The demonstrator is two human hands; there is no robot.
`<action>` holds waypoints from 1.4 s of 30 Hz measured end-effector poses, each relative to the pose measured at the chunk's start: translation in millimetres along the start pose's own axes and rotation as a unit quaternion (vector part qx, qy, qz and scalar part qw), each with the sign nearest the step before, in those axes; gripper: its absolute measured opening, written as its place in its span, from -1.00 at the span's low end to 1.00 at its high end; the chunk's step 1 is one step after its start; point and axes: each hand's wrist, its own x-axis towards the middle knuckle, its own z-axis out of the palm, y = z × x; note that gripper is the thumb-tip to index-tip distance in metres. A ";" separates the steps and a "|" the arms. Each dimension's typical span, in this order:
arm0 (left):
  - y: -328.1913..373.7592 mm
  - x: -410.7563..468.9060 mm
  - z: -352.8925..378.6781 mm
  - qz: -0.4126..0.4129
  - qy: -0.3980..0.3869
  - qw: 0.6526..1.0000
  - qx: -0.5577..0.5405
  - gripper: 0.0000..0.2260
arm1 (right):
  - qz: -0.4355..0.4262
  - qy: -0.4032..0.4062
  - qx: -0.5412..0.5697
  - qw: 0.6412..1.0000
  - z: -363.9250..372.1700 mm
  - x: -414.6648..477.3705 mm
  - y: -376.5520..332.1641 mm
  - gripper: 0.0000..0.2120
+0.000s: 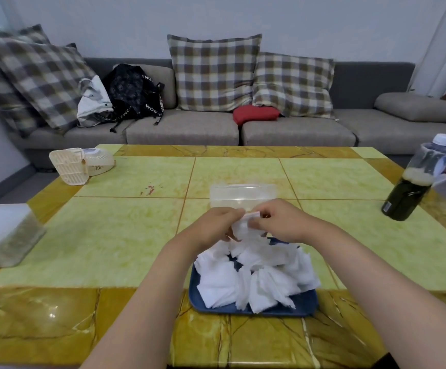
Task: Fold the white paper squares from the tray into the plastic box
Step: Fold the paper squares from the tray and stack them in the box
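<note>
A blue tray [305,307] near the table's front edge holds a heap of several white paper squares [256,272]. Just beyond it stands a clear plastic box [243,195], lidless as far as I can tell. Above the tray's far end, in front of the box, my left hand [214,225] and my right hand [280,222] both pinch one white paper square [243,225]. The sheet hangs crumpled between my fingertips, its top edge held level. My fingers hide part of it.
A dark green bottle [408,193] with a white cap stands at the right. A white lidded container [6,233] sits at the left edge and a cream plastic basket [70,169] lies at the far left. A sofa with plaid cushions runs behind the table.
</note>
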 end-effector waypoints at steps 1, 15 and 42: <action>1.6 0.2 -0.3 0.006 0.007 1.000 -0.020 -0.65 | 0.007 0.014 0.028 0.999 -1.6 2.6 1.3 -0.68; -1.3 26.0 -1.4 0.025 0.172 0.981 -0.086 -0.84 | 0.077 0.065 0.379 0.920 0.8 20.6 3.0 -0.88; 3.8 16.5 -4.1 -0.054 0.078 0.918 -0.384 -0.76 | 0.010 0.176 0.235 0.956 -3.0 26.9 -24.3 -0.73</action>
